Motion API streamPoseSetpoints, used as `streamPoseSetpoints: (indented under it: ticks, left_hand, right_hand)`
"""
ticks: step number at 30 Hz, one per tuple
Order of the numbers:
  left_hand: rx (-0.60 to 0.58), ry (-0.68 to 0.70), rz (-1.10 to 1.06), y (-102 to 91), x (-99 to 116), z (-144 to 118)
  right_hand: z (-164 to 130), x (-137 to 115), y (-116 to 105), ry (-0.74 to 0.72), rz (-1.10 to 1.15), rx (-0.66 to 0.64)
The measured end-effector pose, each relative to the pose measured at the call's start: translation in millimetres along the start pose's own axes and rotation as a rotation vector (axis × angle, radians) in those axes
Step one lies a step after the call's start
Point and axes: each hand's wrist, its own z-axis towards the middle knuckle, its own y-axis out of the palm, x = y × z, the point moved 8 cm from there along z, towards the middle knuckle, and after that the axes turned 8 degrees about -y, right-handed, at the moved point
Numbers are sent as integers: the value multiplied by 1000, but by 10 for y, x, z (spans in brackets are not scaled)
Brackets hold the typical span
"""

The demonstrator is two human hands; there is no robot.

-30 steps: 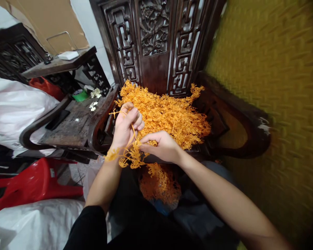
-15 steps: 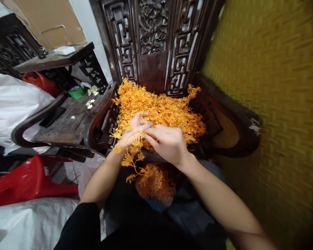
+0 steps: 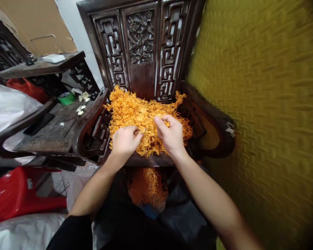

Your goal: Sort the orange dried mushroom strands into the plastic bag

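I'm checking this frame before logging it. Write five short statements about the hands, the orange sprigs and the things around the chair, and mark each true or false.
1. Both hands, the left hand and the right hand, rest on the pile of orange sprigs. True.
2. The pile lies on the seat of a dark carved wooden chair. True.
3. The stool at lower left is blue. False: it is red.
4. The small white flowers lie on top of the orange pile. False: they lie on the dark wooden surface left of the chair.
5. More orange sprigs sit below the seat's front edge. True.
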Motion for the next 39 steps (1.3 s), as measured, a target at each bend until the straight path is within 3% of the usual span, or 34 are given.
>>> streamPoseSetpoints:
  ticks: [3,6,10,13,15,20,22,27,31,36,39]
  left_hand:
    - [41,9,-32,-59,52,-21]
    - [19,60,-384,-59,78,10]
    - [-277,6,-988,97,46,61]
    - [-456,-118,-1193,191,5,42]
    - [-449,-155,-1144,195,-33,34]
    - [-159,-125,-896,39,-122,77]
    - [-101,-88,-864,-16,-110,94]
    - [-27,16,-738,-119,-34,93]
    - [8,51,-628,-156,8,67]
    - [37,-41,-712,-180,-100,110]
    - [33,-73,-739,-154,-105,109]
  right_hand:
    - [-23,11,-7,0,182,116]
    - [-40,2,123,31,271,16]
    - [-71,-29,210,58,181,-131]
    - [-78,-54,209,25,48,-195]
    - [-73,-59,195,-2,-8,-201]
    - [-73,-34,204,1,-24,-220]
    - [-73,-78,219,-48,-105,-243]
    - [-93,-216,289,-184,-267,-303]
    - [-96,-176,294,-126,-257,-288]
    - [-92,-186,243,-155,-351,-222]
    - [-109,-71,283,-32,-310,-294]
